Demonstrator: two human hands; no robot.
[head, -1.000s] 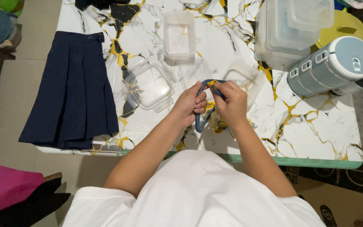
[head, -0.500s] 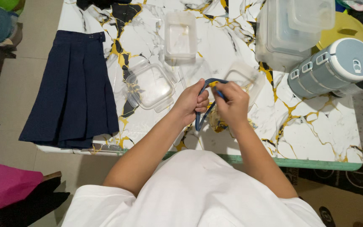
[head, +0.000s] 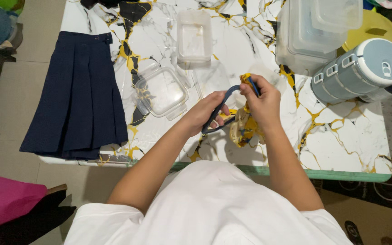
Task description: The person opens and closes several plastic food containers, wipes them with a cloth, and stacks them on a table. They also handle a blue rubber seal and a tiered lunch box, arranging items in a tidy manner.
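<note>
A white marble-patterned table (head: 341, 136); a navy pleated skirt (head: 80, 95) drapes its left edge; clear lidded containers (head: 162, 90) mid-top; a tiered lunch box (head: 357, 72) at right.

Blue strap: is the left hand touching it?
Touching. The head view shows the left hand with its fingers curled around the blue strap, no gap between them; the right hand pinches its upper end.

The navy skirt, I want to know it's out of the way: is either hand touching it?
No: the navy skirt lies flat at the table's left end, while the left hand and right hand hold a dark blue strap.
</note>
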